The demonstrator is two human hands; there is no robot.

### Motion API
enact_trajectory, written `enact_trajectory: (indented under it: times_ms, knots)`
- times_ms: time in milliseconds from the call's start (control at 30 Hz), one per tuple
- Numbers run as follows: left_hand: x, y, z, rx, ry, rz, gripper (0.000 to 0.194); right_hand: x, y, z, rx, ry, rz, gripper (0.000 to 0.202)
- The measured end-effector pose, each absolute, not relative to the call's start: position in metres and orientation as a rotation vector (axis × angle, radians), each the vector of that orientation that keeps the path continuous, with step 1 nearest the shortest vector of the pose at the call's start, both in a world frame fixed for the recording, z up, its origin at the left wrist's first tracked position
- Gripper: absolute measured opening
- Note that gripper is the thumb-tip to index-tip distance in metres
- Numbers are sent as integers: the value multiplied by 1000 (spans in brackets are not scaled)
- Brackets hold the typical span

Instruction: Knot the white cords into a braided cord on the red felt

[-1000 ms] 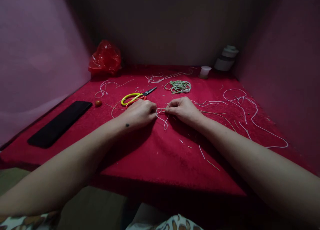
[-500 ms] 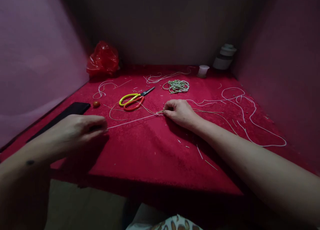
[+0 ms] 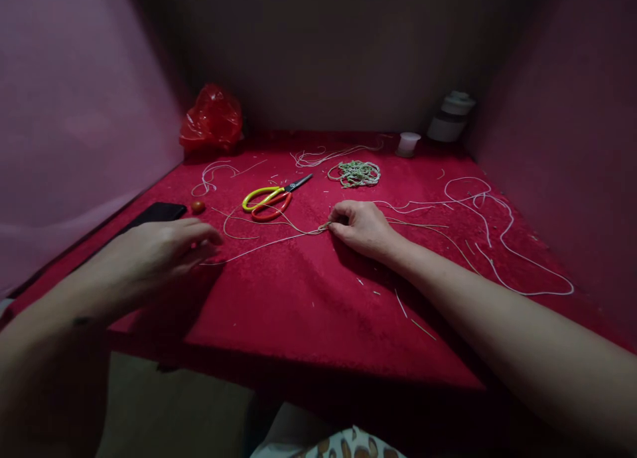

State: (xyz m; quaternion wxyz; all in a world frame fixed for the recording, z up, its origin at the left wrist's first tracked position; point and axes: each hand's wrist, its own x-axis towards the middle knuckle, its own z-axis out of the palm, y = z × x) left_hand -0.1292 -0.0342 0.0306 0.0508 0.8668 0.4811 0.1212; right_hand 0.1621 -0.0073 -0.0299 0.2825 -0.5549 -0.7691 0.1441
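Note:
My right hand (image 3: pixel 361 226) pinches a small bundle of thin cords (image 3: pixel 323 228) between thumb and forefinger, low over the red cloth. From the pinch a white cord (image 3: pixel 269 243) runs left in a slack curve. Its far end lies close beneath my left hand (image 3: pixel 174 245), whose slightly blurred fingers are parted and hold nothing that I can see. Beige cords (image 3: pixel 241 237) spread from the same bundle. Beyond them lie scissors (image 3: pixel 271 201) with one yellow and one red handle, blades pointing away to the right.
On the red cloth (image 3: pixel 279 312) lie a green-and-white braided cord (image 3: pixel 355 174), a loose white cord (image 3: pixel 537 259), cut scraps, a black flat object (image 3: pixel 159 212) and a reddish-brown bead (image 3: pixel 198 207). Further back stand a red plastic bag (image 3: pixel 213 119), a spool (image 3: pixel 408 144) and a white bottle (image 3: pixel 450 117).
My left hand has let go of the white cord, which was taut and now hangs slack. Its fingers have parted. My right hand keeps its pinch; the whole view has shifted slightly.

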Motion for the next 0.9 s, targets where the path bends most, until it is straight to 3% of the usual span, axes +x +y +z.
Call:
enact_trajectory:
  times_ms: [200,400,600,900]
  knots:
    - [-59,-17,33,2630,1335,137,17,163,-7,-32,-1423,-2023,472,16]
    - [-33,13,15,2750,1310,132,12,168,-6,-30,-1224,-1805,670,22]
    - [-33,32,10,2727,1182,29,11,193,5,-30,-1244,-1644,485,23]
    - [-39,29,-5,2681,1134,178,14,209,13,-17,-1410,-1981,300,14]
